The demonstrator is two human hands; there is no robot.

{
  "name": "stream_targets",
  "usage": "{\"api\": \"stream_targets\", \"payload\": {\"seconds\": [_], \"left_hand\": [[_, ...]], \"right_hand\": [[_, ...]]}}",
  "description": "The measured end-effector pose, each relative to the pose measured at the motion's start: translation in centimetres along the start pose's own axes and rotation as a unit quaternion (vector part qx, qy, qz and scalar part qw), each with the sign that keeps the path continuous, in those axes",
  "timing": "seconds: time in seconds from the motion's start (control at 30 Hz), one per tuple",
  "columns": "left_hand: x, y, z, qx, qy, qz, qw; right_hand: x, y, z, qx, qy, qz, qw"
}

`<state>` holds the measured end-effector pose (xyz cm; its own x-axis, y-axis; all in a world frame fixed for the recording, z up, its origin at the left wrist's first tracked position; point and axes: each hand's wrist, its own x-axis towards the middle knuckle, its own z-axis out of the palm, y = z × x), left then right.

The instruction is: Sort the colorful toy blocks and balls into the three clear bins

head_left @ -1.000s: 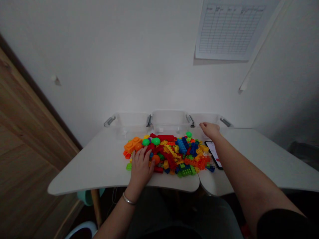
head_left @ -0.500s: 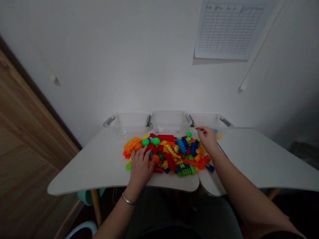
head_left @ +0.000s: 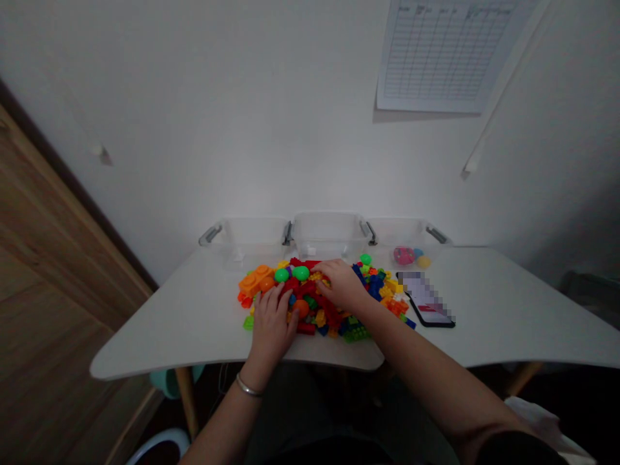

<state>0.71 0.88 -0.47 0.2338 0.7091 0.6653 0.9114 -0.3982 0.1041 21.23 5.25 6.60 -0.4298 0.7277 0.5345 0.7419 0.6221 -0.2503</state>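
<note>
Left hand open, fingers apart on toy bricks; right hand curled on pile, grip unclear; plastic bins behind, upper centre.

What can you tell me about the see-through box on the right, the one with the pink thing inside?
The clear plastic box is the rightmost of three in a row, at the far edge of the white table. A grey handle sits on its right end. Inside lie a pink rounded toy, a small blue piece and a yellow piece.
</note>
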Motion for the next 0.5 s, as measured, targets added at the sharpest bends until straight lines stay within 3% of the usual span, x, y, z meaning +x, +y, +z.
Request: {"api": "stream_targets", "payload": {"seconds": [0.23,0.5], "left_hand": [[-0.2,0.0,0.0,0.006,0.008,0.008,1.0],[-0.1,0.1,-0.1,0.001,0.007,0.006,1.0]], "right_hand": [[2.5,-2.0,2.7,-0.053,-0.01,-0.012,0.998],[2.6,-1.7,3.2,-0.086,-0.038,0.018,0.995]]}}
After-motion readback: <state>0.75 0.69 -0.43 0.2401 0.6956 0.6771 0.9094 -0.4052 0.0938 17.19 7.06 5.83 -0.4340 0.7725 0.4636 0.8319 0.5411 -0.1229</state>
